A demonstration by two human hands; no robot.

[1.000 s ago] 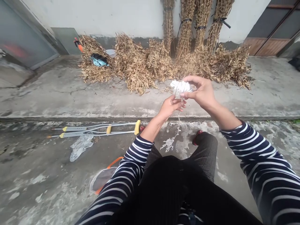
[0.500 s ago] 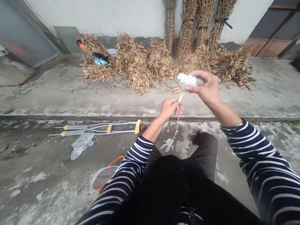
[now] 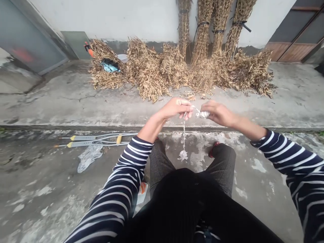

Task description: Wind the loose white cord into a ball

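My left hand [image 3: 177,108] is closed in a pinch on a thin white twisted cord [image 3: 184,130]. Below those fingers the cord dangles straight down, ending in a small frayed white tangle [image 3: 183,155] between my legs. To the right, my right hand [image 3: 219,113] is closed around a white bundle [image 3: 203,114], partly covered by the fingers. A short white stretch of cord spans the gap between the two hands. Fine dark lines cross the bundle; its material is hard to make out.
Heaps of dry stalks [image 3: 152,72] lie along the wall, with tied upright bundles [image 3: 202,30] behind. A raised concrete step [image 3: 113,108] runs ahead. Crutches [image 3: 101,140] and a clear plastic bag [image 3: 89,157] lie on the left ground.
My right hand has come down with the white bundle, level with my left hand. My left hand has moved left and slightly up. The hanging tangle looks more compact.
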